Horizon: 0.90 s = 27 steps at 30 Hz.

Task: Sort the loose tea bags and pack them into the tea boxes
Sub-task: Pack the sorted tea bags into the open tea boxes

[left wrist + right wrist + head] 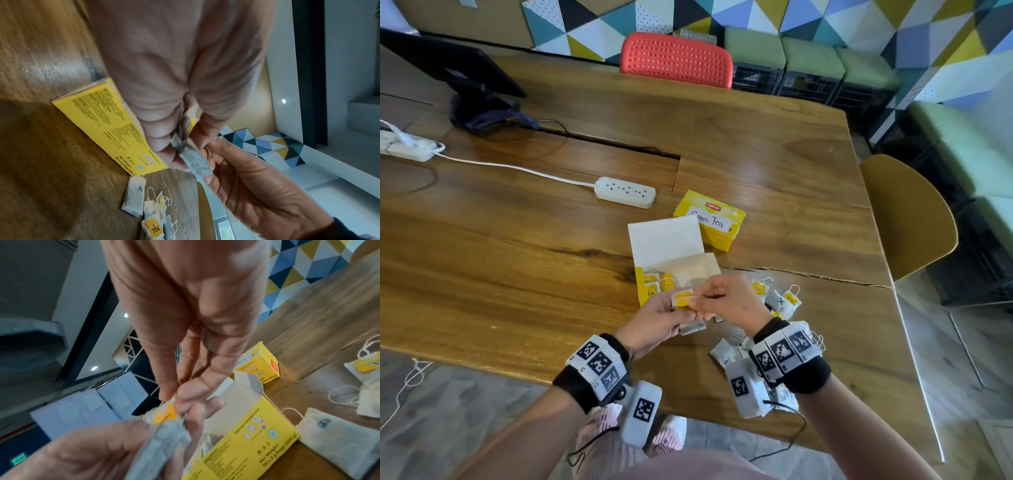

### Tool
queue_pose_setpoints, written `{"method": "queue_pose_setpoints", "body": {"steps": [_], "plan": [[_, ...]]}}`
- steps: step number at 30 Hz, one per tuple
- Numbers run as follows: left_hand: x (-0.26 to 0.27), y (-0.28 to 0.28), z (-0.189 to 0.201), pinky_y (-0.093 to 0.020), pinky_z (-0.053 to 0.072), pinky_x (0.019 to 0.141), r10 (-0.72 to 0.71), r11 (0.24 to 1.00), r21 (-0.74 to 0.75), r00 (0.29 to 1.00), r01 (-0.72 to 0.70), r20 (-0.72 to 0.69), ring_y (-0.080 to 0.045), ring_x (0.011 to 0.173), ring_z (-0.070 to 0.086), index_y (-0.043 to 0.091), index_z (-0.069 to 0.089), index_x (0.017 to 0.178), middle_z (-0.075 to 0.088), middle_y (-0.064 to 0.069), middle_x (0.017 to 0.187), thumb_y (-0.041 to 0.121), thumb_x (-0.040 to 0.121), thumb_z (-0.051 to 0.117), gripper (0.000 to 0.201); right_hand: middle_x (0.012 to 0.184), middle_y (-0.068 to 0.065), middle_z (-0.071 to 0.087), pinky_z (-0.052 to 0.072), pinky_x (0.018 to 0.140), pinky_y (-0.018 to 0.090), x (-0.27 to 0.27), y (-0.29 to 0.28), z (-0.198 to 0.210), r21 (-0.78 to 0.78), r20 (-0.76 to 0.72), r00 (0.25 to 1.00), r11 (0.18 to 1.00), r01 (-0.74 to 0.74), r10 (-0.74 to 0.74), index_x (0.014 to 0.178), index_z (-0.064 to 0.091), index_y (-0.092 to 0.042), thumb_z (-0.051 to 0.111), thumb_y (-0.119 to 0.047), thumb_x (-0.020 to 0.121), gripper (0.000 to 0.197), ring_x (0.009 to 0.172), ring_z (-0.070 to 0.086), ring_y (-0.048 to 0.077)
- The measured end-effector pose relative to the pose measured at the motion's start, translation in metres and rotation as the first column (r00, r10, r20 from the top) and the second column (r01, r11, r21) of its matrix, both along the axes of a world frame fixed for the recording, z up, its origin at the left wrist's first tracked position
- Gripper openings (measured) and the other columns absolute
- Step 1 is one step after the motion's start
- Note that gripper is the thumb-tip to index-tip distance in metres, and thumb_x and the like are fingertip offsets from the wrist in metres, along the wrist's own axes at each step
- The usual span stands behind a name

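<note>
Yellow paper tag (683, 300) on a tea bag (692, 328) is what both hands are busy with, just above the wooden surface (517, 246). Fingers (164, 146) of the left hand (650, 322) are curled round the grey-white pouch, with the bag's tail poking out below the palm. Right hand (729, 301) has its thumb and fingertips (191, 391) pressed together, pinching the thin string right at the tag, so the two hands are basically touching over the bag.

Directly behind them sits the open tea box (671, 260), lid flipped back, a few yellow-tagged bags already lined up inside at its left end. A second box, the closed box (710, 219) with a handwritten "Green Tea" label, sits just past it, a bit to the right.

Loose tea bags (780, 299) are scattered on the surface to the right of the hands, strings looping everywhere, and a couple more (724, 353) lie near the right wrist. One has an X drawn on it.

Further out there's a white power strip (625, 192) with its cable running left, a red chair (676, 60) at the far edge, and a yellow chair (907, 216) on the right.
</note>
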<state>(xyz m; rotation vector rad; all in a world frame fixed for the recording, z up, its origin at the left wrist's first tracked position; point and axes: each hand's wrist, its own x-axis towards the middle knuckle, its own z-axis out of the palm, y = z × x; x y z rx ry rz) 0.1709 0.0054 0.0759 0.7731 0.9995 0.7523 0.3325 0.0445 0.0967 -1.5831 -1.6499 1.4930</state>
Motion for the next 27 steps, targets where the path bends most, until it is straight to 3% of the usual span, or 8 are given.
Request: {"method": "queue_pose_setpoints", "body": {"steps": [4,8,12,15,17,20,24,27], "plan": [[-0.003,0.001,0.000,-0.016,0.052,0.068,0.001,1.000,0.028,1.000,0.000,-0.028,-0.013,0.096,0.069,0.005,0.049,0.128,0.065,-0.014,0.118,-0.016,0.092,0.041,0.042,0.081,0.001,0.073,0.057,0.078,0.028,0.010,0.011,-0.002,0.087,0.050,0.992,0.990,0.107,-0.112,0.083,0.072,-0.017,0.076,-0.014,0.080,0.006,0.076,0.069,0.013],[-0.007,0.004,0.000,-0.014,0.053,0.065,0.040,0.999,0.009,0.999,-0.040,-0.025,-0.012,0.098,0.068,0.007,0.048,0.129,0.065,-0.009,0.119,-0.018,0.092,0.038,0.045,0.086,-0.005,0.068,0.045,0.069,0.011,0.035,0.024,-0.019,0.174,0.342,0.919,0.975,0.141,-0.194,0.089,0.070,-0.013,0.072,-0.014,0.082,0.007,0.078,0.061,0.006],[-0.008,0.004,-0.001,-0.021,0.056,0.081,0.059,0.998,-0.022,0.998,-0.060,-0.037,-0.012,0.100,0.068,0.012,0.054,0.120,0.067,-0.005,0.116,-0.017,0.092,0.038,0.044,0.105,0.005,0.067,0.049,0.091,0.032,0.045,0.025,-0.051,0.015,0.630,0.774,0.995,-0.095,0.065,0.097,0.068,-0.011,0.074,-0.029,0.080,0.025,0.102,0.061,0.021],[-0.007,0.002,-0.002,-0.024,0.056,0.084,0.055,0.998,-0.017,0.997,-0.056,-0.054,-0.011,0.099,0.067,0.011,0.054,0.121,0.067,-0.004,0.117,-0.016,0.092,0.037,0.043,0.100,0.010,0.068,0.051,0.079,0.031,0.035,0.023,-0.063,0.008,0.655,0.750,0.991,-0.130,0.093,0.100,0.068,-0.006,0.076,-0.040,0.076,0.042,0.091,0.062,0.022],[-0.006,0.001,-0.002,-0.025,0.055,0.087,0.055,0.998,-0.013,0.996,-0.056,-0.071,-0.010,0.100,0.067,0.012,0.054,0.121,0.068,-0.002,0.116,-0.016,0.093,0.037,0.043,0.094,0.008,0.066,0.048,0.070,0.027,0.027,0.023,-0.067,0.027,0.687,0.722,0.989,-0.145,0.087,0.096,0.067,-0.008,0.074,-0.039,0.077,0.037,0.084,0.059,0.020],[-0.006,0.000,-0.003,-0.024,0.055,0.086,0.071,0.997,-0.006,0.993,-0.072,-0.092,-0.009,0.099,0.067,0.012,0.054,0.121,0.068,-0.002,0.116,-0.016,0.093,0.037,0.043,0.092,0.007,0.062,0.049,0.070,0.027,0.020,0.024,-0.071,0.029,0.722,0.685,0.985,-0.168,0.096,0.095,0.064,-0.009,0.074,-0.031,0.078,0.029,0.089,0.061,0.024],[-0.009,-0.001,-0.005,-0.022,0.056,0.083,0.096,0.995,-0.021,0.992,-0.098,-0.083,-0.009,0.100,0.067,0.014,0.054,0.119,0.067,-0.003,0.117,-0.015,0.093,0.037,0.042,0.099,0.010,0.065,0.047,0.073,0.028,0.021,0.027,-0.073,-0.003,0.712,0.687,0.979,-0.204,0.145,0.098,0.067,-0.009,0.068,-0.025,0.084,0.021,0.095,0.062,0.026],[-0.012,-0.001,-0.006,-0.025,0.055,0.085,0.124,0.991,-0.034,0.989,-0.128,-0.085,-0.012,0.103,0.066,0.015,0.056,0.117,0.068,-0.003,0.116,-0.014,0.094,0.038,0.040,0.082,0.005,0.062,0.044,0.065,0.023,0.028,0.027,-0.065,-0.032,0.638,0.759,0.989,-0.143,0.131,0.084,0.068,-0.010,0.063,-0.023,0.086,0.013,0.079,0.059,0.019]]}}
